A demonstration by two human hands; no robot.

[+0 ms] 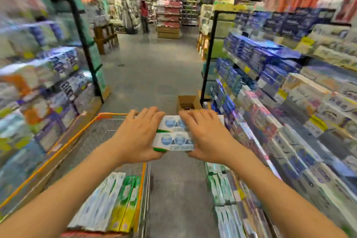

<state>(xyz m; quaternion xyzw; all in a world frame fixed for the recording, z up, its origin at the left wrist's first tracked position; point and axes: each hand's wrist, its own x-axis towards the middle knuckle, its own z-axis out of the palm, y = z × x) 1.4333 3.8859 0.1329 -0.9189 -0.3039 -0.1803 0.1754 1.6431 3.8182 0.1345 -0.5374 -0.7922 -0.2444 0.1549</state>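
Observation:
I hold a stack of white toothpaste boxes (pixel 174 134) with blue pictures and green ends in front of me, above the aisle floor. My left hand (pixel 138 135) grips the stack's left end, fingers over the top and thumb underneath. My right hand (pixel 206 134) grips the right end the same way. Below my left arm stands a shopping cart with an orange rim (pixel 58 150). Long toothpaste boxes (pixel 110 205), white and green-yellow, lie in the cart.
Shelves of boxed goods (pixel 280 102) line the right side; more packed shelves (pixel 48 83) stand on the left. An open cardboard box (pixel 188 102) sits on the grey floor ahead. A person in red (pixel 144 15) stands far down the aisle.

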